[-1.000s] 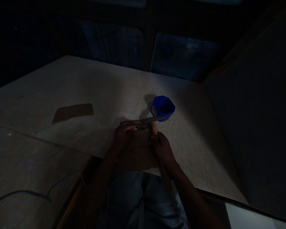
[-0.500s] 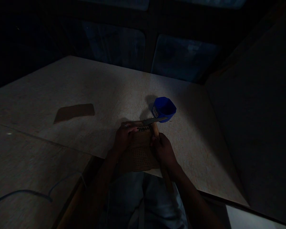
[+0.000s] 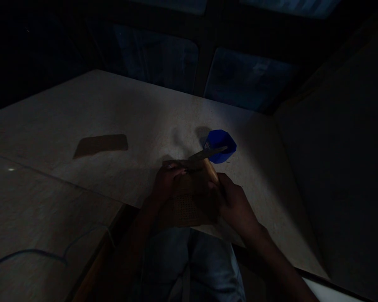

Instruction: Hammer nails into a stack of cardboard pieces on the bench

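My right hand [image 3: 236,199] is wrapped round the wooden handle of a hammer [image 3: 211,171]. The hammer's long dark head is above the far edge of a brown board [image 3: 187,209] and overlaps the blue container in view. The board has rows of small holes in its near part. My left hand [image 3: 166,180] rests at the board's far left, with fingers pinched by a row of small dark pieces [image 3: 193,170]. What those fingertips hold is too dark to make out.
A blue angular container [image 3: 220,157] stands just beyond the board. Farther left lies a flat brown piece [image 3: 101,144] on the pale table [image 3: 138,113]. A thin blue cable [image 3: 34,251] runs across the lower left. A dark wall rises at the right.
My right hand and the hammer have moved right and look raised from the board. My left hand stays near the same spot on it. The view has shifted slightly.
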Demonstrator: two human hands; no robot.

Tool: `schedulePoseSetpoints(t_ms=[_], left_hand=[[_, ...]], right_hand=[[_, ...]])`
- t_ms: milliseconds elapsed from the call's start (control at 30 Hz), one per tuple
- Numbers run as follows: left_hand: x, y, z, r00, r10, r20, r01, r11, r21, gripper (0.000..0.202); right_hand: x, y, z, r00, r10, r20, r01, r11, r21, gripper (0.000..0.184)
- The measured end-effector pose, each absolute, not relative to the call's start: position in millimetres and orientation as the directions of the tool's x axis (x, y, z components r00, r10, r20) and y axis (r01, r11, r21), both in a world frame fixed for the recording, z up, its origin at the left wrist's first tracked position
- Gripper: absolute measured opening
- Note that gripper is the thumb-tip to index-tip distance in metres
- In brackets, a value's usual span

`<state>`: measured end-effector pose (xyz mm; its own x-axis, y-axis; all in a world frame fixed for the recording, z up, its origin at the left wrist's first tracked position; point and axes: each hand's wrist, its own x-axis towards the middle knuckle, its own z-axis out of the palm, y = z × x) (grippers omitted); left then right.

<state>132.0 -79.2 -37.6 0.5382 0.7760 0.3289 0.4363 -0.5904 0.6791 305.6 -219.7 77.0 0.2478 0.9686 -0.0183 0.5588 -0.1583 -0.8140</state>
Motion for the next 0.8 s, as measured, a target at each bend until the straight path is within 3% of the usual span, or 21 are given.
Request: schedulePoseSetpoints(t_ms=[200,433,600,800], left_hand=[[133,-79,-36,0.551,0.768,0.325,0.459,-0.605,0.651,0.025],[135,-80,-36,0.554,0.771,0.315,0.472,-0.602,0.644,0.024],[132,-79,-36,0.573,0.734,0.363,0.454,-0.654,0.605,0.021],[132,-80,-35,0.589,0.718,0.371,0.447,-0.672,0.591,0.022]], right_hand=[[303,-204,58,0.196,0.965,-0.176,0.682,-0.263,-0.683,0.03],[307,-204,62,0.134,0.981,-0.14,0.732,-0.193,-0.654,0.032],[304,-197,72,0.094,0.957,-0.273,0.811,-0.233,-0.536,0.031],[306,-200,80,0.081,0.976,-0.202,0.761,-0.192,-0.62,0.031]])
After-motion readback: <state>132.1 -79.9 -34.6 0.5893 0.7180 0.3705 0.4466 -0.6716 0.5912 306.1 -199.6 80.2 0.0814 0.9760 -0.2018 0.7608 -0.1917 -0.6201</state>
